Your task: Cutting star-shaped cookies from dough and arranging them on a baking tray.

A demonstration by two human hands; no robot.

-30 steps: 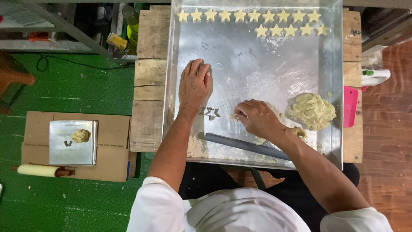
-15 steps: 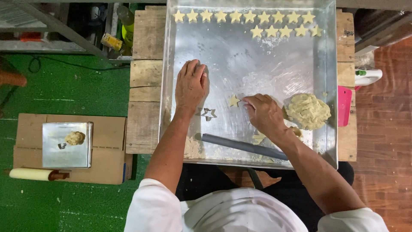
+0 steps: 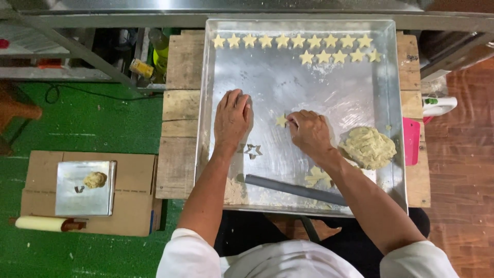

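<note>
Steel tray (image 3: 216, 92), star dough (image 3: 281, 121) in right grip (image 3: 309, 131)

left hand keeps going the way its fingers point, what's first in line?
Bare tray floor first; beyond it, probably the top row of dough stars by the far rim. The left hand lies flat, fingers toward that rim.

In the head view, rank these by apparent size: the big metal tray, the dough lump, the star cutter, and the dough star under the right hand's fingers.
1. Big metal tray, largest by far.
2. Dough lump.
3. Star cutter.
4. Dough star at the right hand; it looks slightly smaller than the cutter, but fingers partly hide it, so this last ranking is unsure.
</note>
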